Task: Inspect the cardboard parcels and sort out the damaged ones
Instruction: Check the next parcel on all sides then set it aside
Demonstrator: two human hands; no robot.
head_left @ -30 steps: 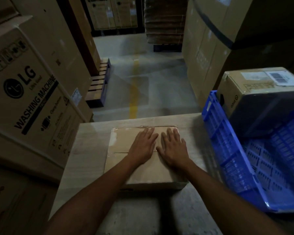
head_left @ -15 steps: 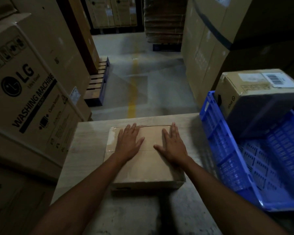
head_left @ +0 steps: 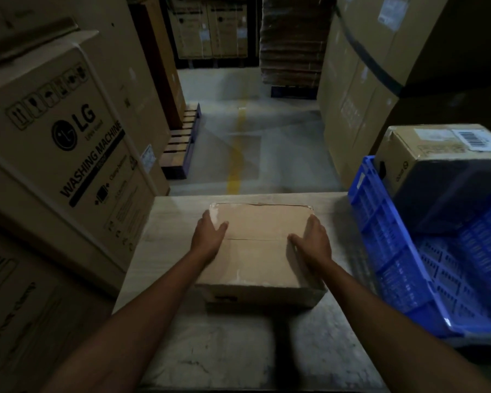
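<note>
A flat brown cardboard parcel (head_left: 260,245) lies on the pale table (head_left: 176,217) in front of me, its taped seam running across the top. My left hand (head_left: 209,238) rests on the parcel's left edge with the thumb on top and the fingers going over the side. My right hand (head_left: 312,241) lies on the right edge the same way. Whether the fingers curl round the edges is hidden. A second cardboard parcel (head_left: 442,165) with a barcode label sits tilted in the blue plastic crate (head_left: 394,251) at the right.
Large washing machine cartons (head_left: 68,154) stand close on the left. Tall cartons (head_left: 360,89) line the right side. An aisle with a yellow floor line (head_left: 237,163) runs ahead, with a wooden pallet (head_left: 182,143) at its left and stacked cardboard (head_left: 292,41) at the back.
Both hands have slid apart from the middle of the parcel's top to its left and right edges. The parcel has stayed in place on the table.
</note>
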